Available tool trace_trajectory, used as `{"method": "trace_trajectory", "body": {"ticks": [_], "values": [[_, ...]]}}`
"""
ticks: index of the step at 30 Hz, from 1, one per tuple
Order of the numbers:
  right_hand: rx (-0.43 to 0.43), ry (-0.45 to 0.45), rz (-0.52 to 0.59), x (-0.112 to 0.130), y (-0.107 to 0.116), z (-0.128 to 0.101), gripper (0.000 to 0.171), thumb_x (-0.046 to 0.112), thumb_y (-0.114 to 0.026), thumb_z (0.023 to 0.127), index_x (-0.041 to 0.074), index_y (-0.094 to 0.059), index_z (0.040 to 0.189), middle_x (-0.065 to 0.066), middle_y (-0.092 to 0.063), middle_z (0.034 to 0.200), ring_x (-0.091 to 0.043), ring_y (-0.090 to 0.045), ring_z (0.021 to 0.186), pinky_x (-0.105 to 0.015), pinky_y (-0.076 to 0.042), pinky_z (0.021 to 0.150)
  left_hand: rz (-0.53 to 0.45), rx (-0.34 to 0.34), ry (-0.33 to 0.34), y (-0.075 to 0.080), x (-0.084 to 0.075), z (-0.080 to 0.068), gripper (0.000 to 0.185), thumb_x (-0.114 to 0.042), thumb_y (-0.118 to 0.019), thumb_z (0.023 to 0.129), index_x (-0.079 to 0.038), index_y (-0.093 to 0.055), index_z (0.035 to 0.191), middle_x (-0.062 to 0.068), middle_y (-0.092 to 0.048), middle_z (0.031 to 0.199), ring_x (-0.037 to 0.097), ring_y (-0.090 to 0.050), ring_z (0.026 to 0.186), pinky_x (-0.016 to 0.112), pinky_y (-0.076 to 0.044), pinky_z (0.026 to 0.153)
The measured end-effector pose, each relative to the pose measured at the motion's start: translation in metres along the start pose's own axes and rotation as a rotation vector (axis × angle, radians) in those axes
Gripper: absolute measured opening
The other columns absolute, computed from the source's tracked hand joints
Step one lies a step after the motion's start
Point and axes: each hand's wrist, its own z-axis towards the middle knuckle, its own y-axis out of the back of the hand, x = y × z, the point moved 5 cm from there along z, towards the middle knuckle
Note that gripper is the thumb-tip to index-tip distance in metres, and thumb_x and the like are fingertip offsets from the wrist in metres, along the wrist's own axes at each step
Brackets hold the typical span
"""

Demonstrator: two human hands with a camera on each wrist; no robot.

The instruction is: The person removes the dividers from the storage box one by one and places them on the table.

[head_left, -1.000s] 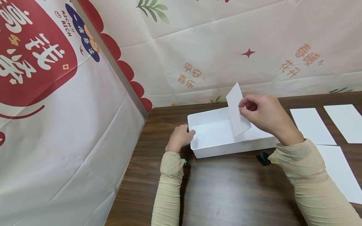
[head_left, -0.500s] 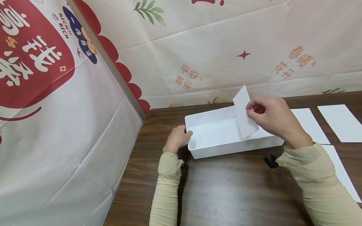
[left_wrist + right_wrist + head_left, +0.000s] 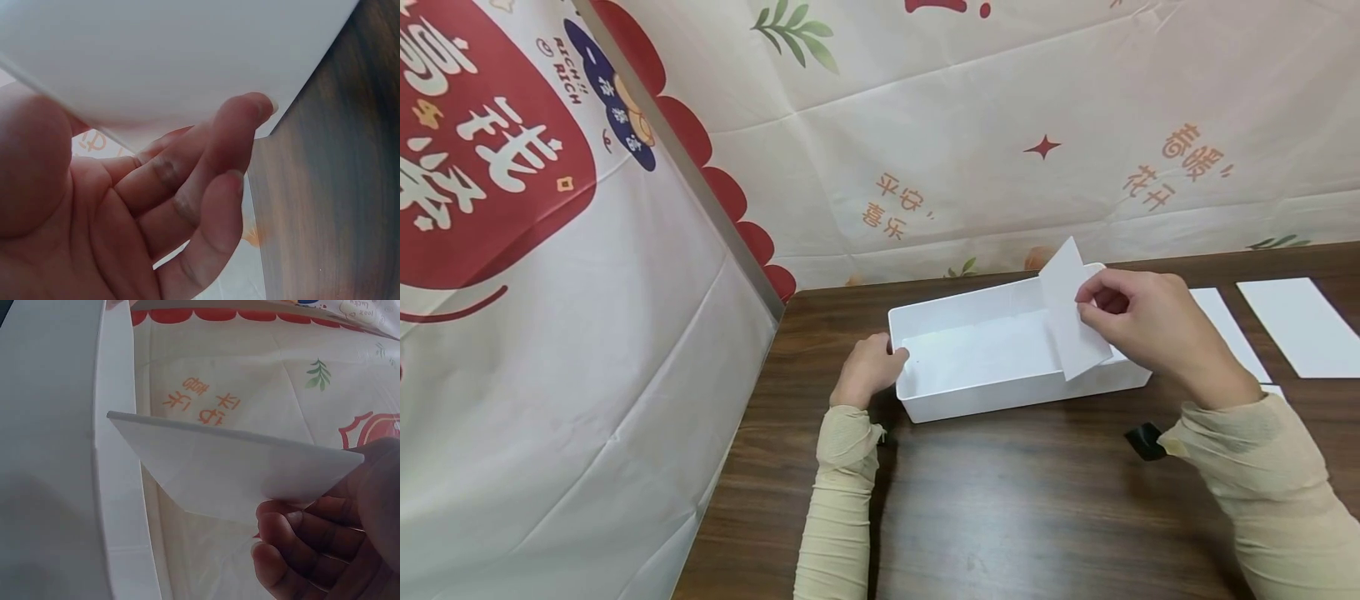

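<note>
A long white open-topped box [image 3: 985, 400] sits on the dark wooden table. My left hand [image 3: 867, 372] grips its left end wall, thumb over the rim; in the left wrist view the fingers [image 3: 228, 134] curl against the white wall. Above the box's right part, my right hand [image 3: 1157, 325] pinches a white card [image 3: 1066, 312] by its right edge between thumb and fingertips. The card stands tilted, its lower corner overlapping the front rim in the head view. From the right wrist, the card's thin edge [image 3: 231, 432] faces the camera, beside the box wall [image 3: 117, 487].
Several white cards lie on the table at the right, one at the far right [image 3: 1300, 327] and another [image 3: 1228, 329] partly behind my right wrist. A printed cloth [image 3: 970, 150] hangs behind the table and another [image 3: 647, 400] along the left side. A black piece [image 3: 1145, 441] sticks out from the right sleeve.
My right hand has moved to the right along the box with the card, and the card leans a little more. The left hand keeps its grip on the box's left end.
</note>
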Motion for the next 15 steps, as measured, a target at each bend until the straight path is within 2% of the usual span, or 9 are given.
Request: {"method": "trace_trajectory", "body": {"ticks": [4,12,15], "values": [[0.004,-0.024,0.013,-0.010,0.002,-0.005,0.005,0.005,-0.072,0.084,0.006,-0.071,0.089,-0.004,-0.065,0.073,-0.002,-0.048,0.063,-0.016,-0.037,0.056,0.010,0.005,-0.002,-0.001,0.000,0.000,0.033,-0.030,-0.049,0.099,-0.006,-0.066,0.111,0.007,-0.065,0.091,0.021,-0.058,0.080,0.035,-0.046,0.069],[0.022,-0.047,-0.017,-0.022,0.005,-0.012,0.005,0.005,-0.072,0.084,0.006,-0.071,0.089,-0.004,-0.066,0.075,-0.006,-0.049,0.065,-0.017,-0.038,0.056,0.002,-0.001,-0.014,-0.001,0.000,0.000,0.032,-0.029,-0.049,0.099,-0.005,-0.066,0.110,0.008,-0.065,0.092,0.022,-0.058,0.080,0.035,-0.046,0.070],[0.017,-0.056,-0.021,-0.025,0.009,-0.014,0.005,0.006,-0.072,0.084,0.007,-0.071,0.089,-0.003,-0.066,0.075,-0.004,-0.049,0.065,-0.016,-0.037,0.057,0.005,0.001,-0.017,-0.001,0.000,0.000,0.031,-0.029,-0.049,0.099,-0.005,-0.066,0.109,0.008,-0.065,0.091,0.022,-0.057,0.079,0.035,-0.046,0.069]]}}
